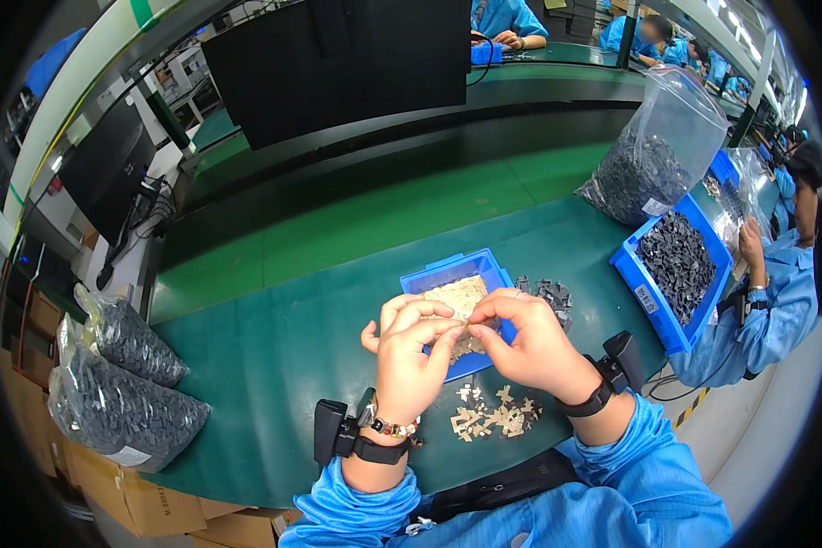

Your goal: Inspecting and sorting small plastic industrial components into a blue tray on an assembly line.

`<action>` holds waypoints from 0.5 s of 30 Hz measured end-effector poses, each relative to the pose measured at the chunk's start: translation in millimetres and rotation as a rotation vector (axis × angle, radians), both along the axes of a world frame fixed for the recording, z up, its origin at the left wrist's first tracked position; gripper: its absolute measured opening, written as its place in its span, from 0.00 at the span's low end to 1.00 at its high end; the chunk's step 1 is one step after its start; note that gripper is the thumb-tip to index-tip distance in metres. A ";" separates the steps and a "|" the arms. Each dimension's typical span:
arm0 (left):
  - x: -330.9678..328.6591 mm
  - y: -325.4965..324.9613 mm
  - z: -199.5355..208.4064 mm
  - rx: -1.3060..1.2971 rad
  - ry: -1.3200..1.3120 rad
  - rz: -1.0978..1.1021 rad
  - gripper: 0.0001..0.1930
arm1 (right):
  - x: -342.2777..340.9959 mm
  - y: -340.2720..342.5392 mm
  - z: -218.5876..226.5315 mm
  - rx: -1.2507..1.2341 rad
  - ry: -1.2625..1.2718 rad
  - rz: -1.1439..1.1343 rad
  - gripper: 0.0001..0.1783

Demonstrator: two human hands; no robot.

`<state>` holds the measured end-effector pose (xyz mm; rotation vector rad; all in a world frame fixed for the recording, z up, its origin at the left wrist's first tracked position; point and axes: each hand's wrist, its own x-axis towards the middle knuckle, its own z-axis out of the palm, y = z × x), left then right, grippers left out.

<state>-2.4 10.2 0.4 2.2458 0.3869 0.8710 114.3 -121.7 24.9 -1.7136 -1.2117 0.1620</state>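
My left hand [409, 349] and my right hand [528, 340] meet fingertip to fingertip above a small blue bin [447, 266]. Both are closed in a pinch, and whatever is between the fingertips is too small and hidden to name. Inside the bin lie many small flat beige pieces [459, 291], partly covered by my hands. A loose scatter of beige pieces [511, 419] lies on the green table mat [292, 365], just below my right hand. Small dark grey pieces [554, 296] are heaped right of the bin.
Two clear bags of dark pieces [137, 406] stand at the left edge. At right are a larger blue bin [625, 265] of black pieces and a big clear bag [644, 164]. A co-worker in blue [776, 292] sits beyond it. A black panel [338, 68] hangs at the back.
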 end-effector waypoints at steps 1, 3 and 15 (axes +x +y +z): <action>0.3 -0.4 0.0 0.000 -0.001 -0.002 0.02 | -0.7 0.7 0.6 0.011 0.007 -0.009 0.03; 0.1 -1.0 0.1 0.003 0.004 -0.005 0.02 | -1.0 1.0 0.3 0.022 0.013 -0.017 0.03; 1.0 -11.7 1.3 0.079 -0.048 0.091 0.03 | -4.5 2.3 -5.7 -0.002 0.046 -0.035 0.03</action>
